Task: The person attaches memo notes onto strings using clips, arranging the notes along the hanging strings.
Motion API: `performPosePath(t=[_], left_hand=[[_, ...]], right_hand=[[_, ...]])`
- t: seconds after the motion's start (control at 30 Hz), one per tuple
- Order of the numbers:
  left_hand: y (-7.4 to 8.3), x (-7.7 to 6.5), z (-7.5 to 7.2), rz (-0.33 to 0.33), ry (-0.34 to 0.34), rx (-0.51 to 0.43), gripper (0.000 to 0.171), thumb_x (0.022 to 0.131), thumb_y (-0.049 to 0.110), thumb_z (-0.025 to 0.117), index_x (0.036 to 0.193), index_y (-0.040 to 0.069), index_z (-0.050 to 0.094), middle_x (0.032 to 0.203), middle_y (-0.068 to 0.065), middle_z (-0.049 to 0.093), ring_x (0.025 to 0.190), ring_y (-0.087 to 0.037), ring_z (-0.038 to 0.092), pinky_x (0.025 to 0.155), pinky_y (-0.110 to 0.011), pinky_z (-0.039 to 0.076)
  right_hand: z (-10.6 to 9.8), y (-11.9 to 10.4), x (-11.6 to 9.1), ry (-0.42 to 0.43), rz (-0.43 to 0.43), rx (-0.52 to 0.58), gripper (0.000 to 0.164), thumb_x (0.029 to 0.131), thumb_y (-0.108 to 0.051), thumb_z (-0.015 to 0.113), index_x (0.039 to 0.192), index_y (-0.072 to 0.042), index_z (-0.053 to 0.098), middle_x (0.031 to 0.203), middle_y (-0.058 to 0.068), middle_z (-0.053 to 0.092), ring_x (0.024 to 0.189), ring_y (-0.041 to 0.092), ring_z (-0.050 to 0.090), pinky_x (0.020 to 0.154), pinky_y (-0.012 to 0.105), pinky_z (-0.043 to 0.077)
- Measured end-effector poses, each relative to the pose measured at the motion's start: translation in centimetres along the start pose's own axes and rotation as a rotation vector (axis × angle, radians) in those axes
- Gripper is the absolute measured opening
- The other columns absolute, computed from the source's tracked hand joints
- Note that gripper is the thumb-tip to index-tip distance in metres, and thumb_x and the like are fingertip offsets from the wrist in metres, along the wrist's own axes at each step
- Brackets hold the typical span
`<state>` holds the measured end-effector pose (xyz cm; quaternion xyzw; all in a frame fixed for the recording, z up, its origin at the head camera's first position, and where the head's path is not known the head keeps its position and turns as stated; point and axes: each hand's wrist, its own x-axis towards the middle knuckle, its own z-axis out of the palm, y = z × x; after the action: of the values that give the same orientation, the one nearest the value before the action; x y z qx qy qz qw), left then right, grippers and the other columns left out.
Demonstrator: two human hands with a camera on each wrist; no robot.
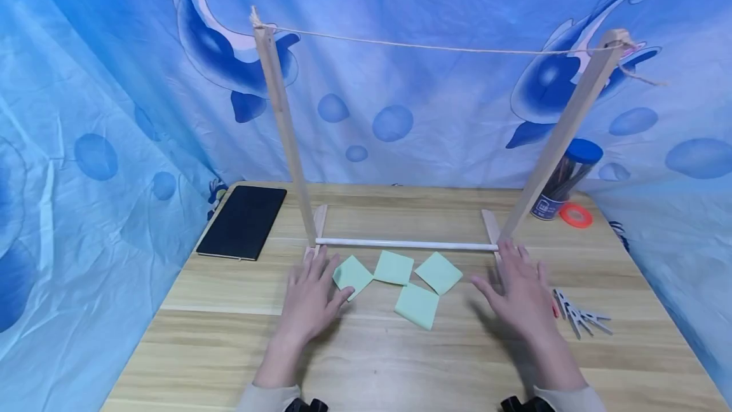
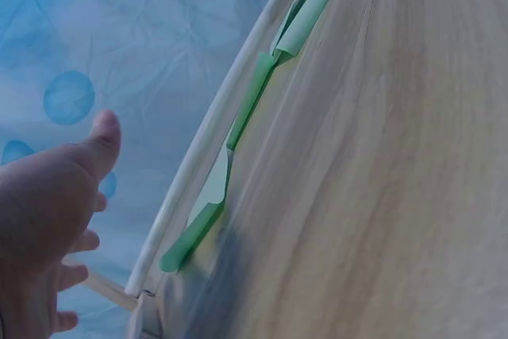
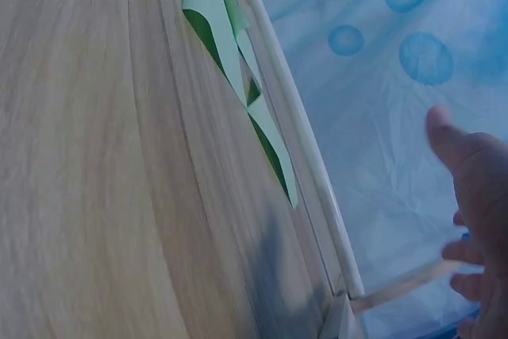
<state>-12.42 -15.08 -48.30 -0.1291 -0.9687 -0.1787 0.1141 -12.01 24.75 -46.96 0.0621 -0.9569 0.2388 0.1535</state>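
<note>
My left hand [image 1: 309, 304], fingers spread and holding nothing, hovers by the foot of the left wooden post [image 1: 284, 119]. Its thumb overlaps the leftmost of several pale green paper squares [image 1: 416, 306] in the head view. Near the right wooden post [image 1: 563, 132], my right hand [image 1: 520, 291] is also spread with nothing in its grasp. A white rod [image 1: 406, 245] joins the posts low down, and a thin string [image 1: 423, 46] runs between their tops. Curled edges show on the green papers [image 2: 194, 236] in the left wrist view.
Grey clothespins [image 1: 580, 316] lie right of my right hand, with a red one partly hidden by it. A blue-lidded jar [image 1: 549, 205] and a red ring [image 1: 576, 215] stand at the back right. A black notebook [image 1: 243, 221] lies at the back left, before a blue curtain [image 1: 366, 100].
</note>
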Motion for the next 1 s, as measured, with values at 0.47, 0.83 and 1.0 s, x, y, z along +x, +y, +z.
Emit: performPosePath(t=[0.47,0.83,1.0], left_hand=[[0.4,-0.3,1.9,-0.092,0.05,-0.163,0.047,0.087,0.03,0.081,0.126,0.005,0.069,0.118,-0.013,0.067,0.109,-0.035,0.063,0.097,-0.049,0.049],[0.6,0.3,2.6,-0.091,0.019,-0.097,0.04,0.088,0.028,0.079,0.117,0.001,0.073,0.121,-0.017,0.067,0.114,-0.036,0.06,0.096,-0.051,0.047],[0.4,0.4,2.8,-0.089,0.001,-0.091,0.045,0.087,0.026,0.081,0.119,-0.004,0.07,0.124,-0.017,0.066,0.116,-0.036,0.059,0.096,-0.052,0.046]], right_hand=[[-1.5,4.0,-1.5,0.135,-0.02,0.074,0.042,0.085,-0.02,0.083,0.119,0.002,0.069,0.102,0.021,0.073,0.08,0.034,0.069,0.065,0.044,0.056],[-2.9,7.3,-2.6,0.102,0.061,0.042,0.043,0.089,-0.017,0.079,0.121,0.007,0.065,0.112,0.03,0.067,0.102,0.049,0.062,0.084,0.064,0.046],[-3.5,8.8,-3.3,-0.043,0.148,0.009,0.048,0.094,-0.023,0.074,0.126,0.009,0.06,0.122,0.037,0.059,0.112,0.056,0.054,0.089,0.07,0.042]])
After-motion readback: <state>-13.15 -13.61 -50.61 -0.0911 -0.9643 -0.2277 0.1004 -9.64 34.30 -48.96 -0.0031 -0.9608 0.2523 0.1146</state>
